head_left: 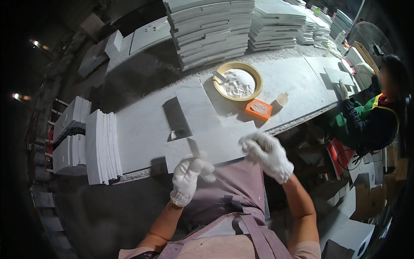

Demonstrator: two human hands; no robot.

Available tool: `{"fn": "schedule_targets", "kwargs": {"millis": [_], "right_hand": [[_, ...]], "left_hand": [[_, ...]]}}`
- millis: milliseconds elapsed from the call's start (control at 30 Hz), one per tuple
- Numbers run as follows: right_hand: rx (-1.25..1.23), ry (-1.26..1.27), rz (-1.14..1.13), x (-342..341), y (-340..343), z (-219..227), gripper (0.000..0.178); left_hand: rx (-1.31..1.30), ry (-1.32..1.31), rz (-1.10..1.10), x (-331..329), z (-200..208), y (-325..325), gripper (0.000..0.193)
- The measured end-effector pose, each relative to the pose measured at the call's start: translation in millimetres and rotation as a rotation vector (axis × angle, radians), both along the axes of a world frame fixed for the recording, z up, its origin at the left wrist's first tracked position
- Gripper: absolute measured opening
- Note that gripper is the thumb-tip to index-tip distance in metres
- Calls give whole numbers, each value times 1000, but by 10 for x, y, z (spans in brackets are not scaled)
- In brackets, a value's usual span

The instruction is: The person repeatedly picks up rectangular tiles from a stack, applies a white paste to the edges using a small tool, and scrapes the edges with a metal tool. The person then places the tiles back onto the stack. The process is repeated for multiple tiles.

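Note:
A pale marble tile (224, 140) lies crosswise near the table's front edge, overlapping another long tile (196, 105) that runs away from me. My right hand (269, 156), in a white knit glove, is closed at the near right edge of the upper tile. My left hand (188, 177), gloved likewise, has its fingers curled at the tile's near left edge. A blurred grey-brown strip (193, 146) rises above the left fingers. It resembles a scraper blade, but I cannot tell whether it is one.
Beyond stand a yellow bowl (258, 80) of white powder, an orange box (258, 110) and a small translucent bottle (282, 99). Tall tile stacks (211, 32) line the back; upright tiles (103, 146) stand left. A co-worker (366, 112) handles a tile at right.

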State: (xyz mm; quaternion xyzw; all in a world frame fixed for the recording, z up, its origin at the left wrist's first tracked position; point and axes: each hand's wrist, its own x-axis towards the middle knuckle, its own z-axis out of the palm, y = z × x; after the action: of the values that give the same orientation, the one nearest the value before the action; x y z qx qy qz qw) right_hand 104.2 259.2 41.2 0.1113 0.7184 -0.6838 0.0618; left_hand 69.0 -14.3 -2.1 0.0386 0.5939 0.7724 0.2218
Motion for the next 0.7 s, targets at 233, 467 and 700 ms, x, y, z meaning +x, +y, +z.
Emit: {"fn": "schedule_targets", "kwargs": {"millis": [233, 467, 700], "right_hand": [[951, 279, -11, -1348, 311, -302, 22], [1206, 363, -7, -2400, 234, -541, 46], [1081, 265, 30, -2989, 109, -766, 60]], "left_hand": [[-108, -120, -38, -53, -2, -7, 30], [-91, -235, -78, -139, 50, -163, 36], [-88, -351, -127, -223, 151, -102, 34]]}}
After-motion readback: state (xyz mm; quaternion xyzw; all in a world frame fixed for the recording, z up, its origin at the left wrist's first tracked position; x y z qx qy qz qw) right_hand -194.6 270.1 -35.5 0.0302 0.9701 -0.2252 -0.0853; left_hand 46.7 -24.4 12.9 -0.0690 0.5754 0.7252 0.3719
